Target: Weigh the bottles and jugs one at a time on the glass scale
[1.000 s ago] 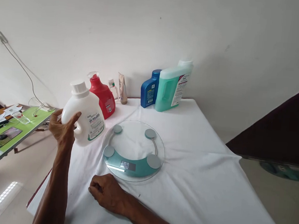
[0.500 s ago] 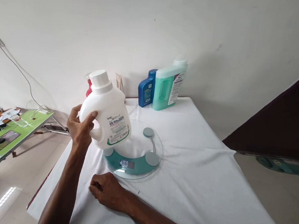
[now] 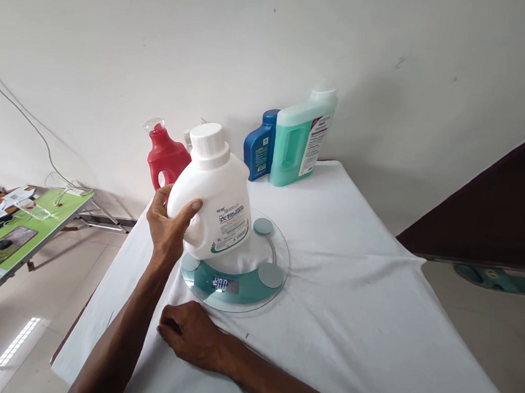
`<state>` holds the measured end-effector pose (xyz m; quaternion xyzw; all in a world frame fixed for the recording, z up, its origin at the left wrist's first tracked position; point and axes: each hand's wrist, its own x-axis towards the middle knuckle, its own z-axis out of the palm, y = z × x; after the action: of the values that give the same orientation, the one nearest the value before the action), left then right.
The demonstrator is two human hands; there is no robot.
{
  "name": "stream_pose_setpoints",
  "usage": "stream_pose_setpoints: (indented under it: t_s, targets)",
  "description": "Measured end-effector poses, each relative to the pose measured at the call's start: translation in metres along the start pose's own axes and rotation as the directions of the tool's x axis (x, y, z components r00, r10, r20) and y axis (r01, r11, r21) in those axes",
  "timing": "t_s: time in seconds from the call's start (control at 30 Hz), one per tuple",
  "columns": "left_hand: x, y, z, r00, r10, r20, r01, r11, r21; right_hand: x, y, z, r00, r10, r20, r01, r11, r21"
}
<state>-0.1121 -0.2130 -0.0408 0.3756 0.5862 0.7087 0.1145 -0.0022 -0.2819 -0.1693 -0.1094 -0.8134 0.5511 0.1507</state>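
Observation:
My left hand (image 3: 168,225) grips a white laundry detergent bottle (image 3: 212,201) by its handle, thumb toward me. The bottle is nearly upright over the left part of a round glass scale (image 3: 250,292); whether its base touches the glass, I cannot tell. Lit digits show on the scale's display (image 3: 225,285). Loosely curled, my right hand (image 3: 194,335) rests on the white tablecloth just in front of the scale, with nothing visible in it.
Behind the white bottle stands a red bottle (image 3: 168,156). A blue bottle (image 3: 260,148) and a green translucent jug (image 3: 301,142) stand near the wall (image 3: 387,109). To the left is a green table (image 3: 54,216) with papers and a mouse.
My left hand has carried the white bottle to the right, farther over the scale, exposing more of the red bottle. My right hand has stayed in place.

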Motion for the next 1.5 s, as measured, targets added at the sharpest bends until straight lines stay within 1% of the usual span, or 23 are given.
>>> stream_pose_setpoints:
  t_s: [0.07,0.13,0.2,0.23,0.37,0.47,0.53,0.6,0.73,0.83,1.03,1.23,1.5]
  targets:
    - [0.001,0.001,-0.007,0.997,0.035,0.062,-0.036,0.999,0.026,0.0,-0.001,-0.001,1.0,0.006,0.001,-0.006,1.0,0.011]
    - [0.005,-0.002,-0.018,0.989,0.115,0.097,-0.121,0.991,0.059,-0.001,-0.003,-0.002,1.0,0.016,0.0,-0.016,0.999,0.041]
    - [0.008,-0.011,-0.034,0.979,0.186,0.086,-0.193,0.977,0.091,-0.001,-0.004,-0.003,1.0,0.018,0.0,-0.018,0.997,0.077]
    - [0.009,-0.019,-0.043,0.977,0.202,0.064,-0.208,0.972,0.111,-0.002,-0.004,-0.004,1.0,0.015,0.002,-0.015,0.996,0.092]
    - [0.002,-0.062,-0.078,0.979,0.191,-0.074,-0.17,0.958,0.23,-0.001,-0.002,-0.003,1.0,-0.011,-0.008,0.011,0.995,0.095]
    - [-0.012,-0.094,-0.092,0.981,0.136,-0.138,-0.092,0.955,0.283,0.0,0.003,0.001,0.999,-0.038,-0.018,0.039,0.997,0.072]
    - [-0.02,-0.109,-0.093,0.99,0.074,-0.117,-0.039,0.959,0.28,0.0,0.005,0.002,0.998,-0.055,-0.02,0.056,0.995,0.079]
    - [-0.026,-0.117,-0.089,0.998,0.03,-0.052,-0.014,0.962,0.271,0.0,0.006,0.003,0.997,-0.068,-0.03,0.071,0.993,0.098]
    - [-0.032,-0.121,-0.08,0.997,-0.007,0.074,-0.014,0.962,0.273,0.0,0.004,0.001,0.995,-0.089,-0.047,0.094,0.989,0.113]
    - [-0.035,-0.121,-0.079,0.992,-0.027,0.126,-0.009,0.961,0.278,0.0,0.002,0.0,0.995,-0.091,-0.041,0.095,0.99,0.107]
    - [-0.033,-0.121,-0.081,0.993,-0.044,0.112,0.01,0.958,0.288,-0.001,0.003,0.0,0.996,-0.078,-0.031,0.081,0.992,0.097]
    - [-0.031,-0.119,-0.079,0.993,-0.034,0.117,-0.003,0.953,0.303,0.0,0.002,0.001,0.999,-0.053,-0.01,0.053,0.998,0.037]
    - [-0.03,-0.116,-0.079,0.992,-0.054,0.112,0.016,0.947,0.319,0.0,0.003,0.001,0.998,-0.064,-0.021,0.066,0.995,0.075]
